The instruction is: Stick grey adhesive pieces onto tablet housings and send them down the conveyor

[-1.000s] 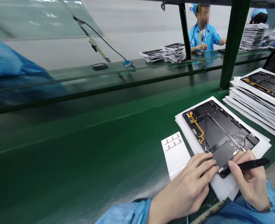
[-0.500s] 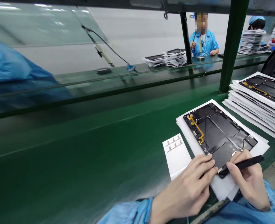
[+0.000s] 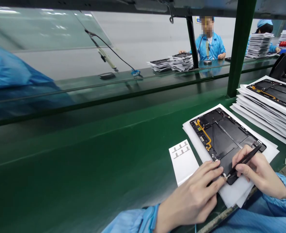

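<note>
An open black tablet housing (image 3: 223, 142) with an orange flex cable (image 3: 207, 137) lies on white paper sheets (image 3: 232, 195). My left hand (image 3: 196, 191) rests on its near left edge, fingers stretched out and slightly bent. Black tweezers (image 3: 249, 154) are held in my right hand (image 3: 259, 170). Their tips point down at the housing's near corner, close to my left index fingertip, where a small pale piece (image 3: 227, 177) shows. What the tips touch is too small to tell. Left of the housing, partly behind my left hand, is a white card (image 3: 184, 166) with several grey T-shaped stickers.
Right of the housing stands a stack of paper-separated housings (image 3: 266, 113). A green post (image 3: 241, 48) rises behind it. Across the green bench (image 3: 109, 161), a person in blue (image 3: 211, 48) sits near a hanging electric screwdriver (image 3: 207, 48) and more stacks (image 3: 181, 61).
My right hand has shifted up and turned, so the tweezers now stand more steeply, tips at the near corner. My left hand stays on the edge. The person opposite has moved an arm outward.
</note>
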{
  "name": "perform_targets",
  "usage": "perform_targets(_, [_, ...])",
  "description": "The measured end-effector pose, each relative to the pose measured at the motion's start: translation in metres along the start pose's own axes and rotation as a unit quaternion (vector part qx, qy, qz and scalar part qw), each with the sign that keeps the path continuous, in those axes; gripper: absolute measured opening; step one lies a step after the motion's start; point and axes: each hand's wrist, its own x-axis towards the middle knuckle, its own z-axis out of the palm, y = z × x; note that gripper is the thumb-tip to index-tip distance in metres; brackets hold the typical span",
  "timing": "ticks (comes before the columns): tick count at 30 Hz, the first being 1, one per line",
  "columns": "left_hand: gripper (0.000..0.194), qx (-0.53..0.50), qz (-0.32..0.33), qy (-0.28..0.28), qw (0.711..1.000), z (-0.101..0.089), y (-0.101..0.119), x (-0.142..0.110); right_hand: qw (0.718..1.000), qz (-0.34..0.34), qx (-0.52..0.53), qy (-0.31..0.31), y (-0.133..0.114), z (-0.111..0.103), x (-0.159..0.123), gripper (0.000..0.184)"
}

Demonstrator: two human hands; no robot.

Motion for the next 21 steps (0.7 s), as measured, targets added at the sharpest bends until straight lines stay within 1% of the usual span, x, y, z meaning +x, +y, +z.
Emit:
perform_targets(7, [0.034,-0.014,-0.011,-0.008,1.000,-0.001,0.000,0.001,0.996,-0.030,-0.080,-0.013,-0.002,-0.001,0.003,0.014])
perform_targets(11, [0.033,-0.011,-0.007,-0.005,1.000,-0.001,0.001,0.001,0.993,-0.058,-0.098,0.002,-0.003,0.005,0.004,0.012])
perform_targets(14, [0.033,-0.007,-0.006,-0.002,1.000,-0.002,0.002,0.002,0.995,-0.063,-0.067,0.044,0.000,0.010,0.001,0.012])
perform_targets(18, [0.034,0.009,-0.010,-0.020,1.000,-0.003,0.005,0.005,0.992,-0.026,0.030,0.119,0.004,0.015,-0.006,0.013])
perform_targets(21, [0.031,0.036,-0.016,-0.030,0.999,-0.003,0.009,0.007,0.991,-0.023,0.029,0.128,0.005,0.015,-0.008,0.013])
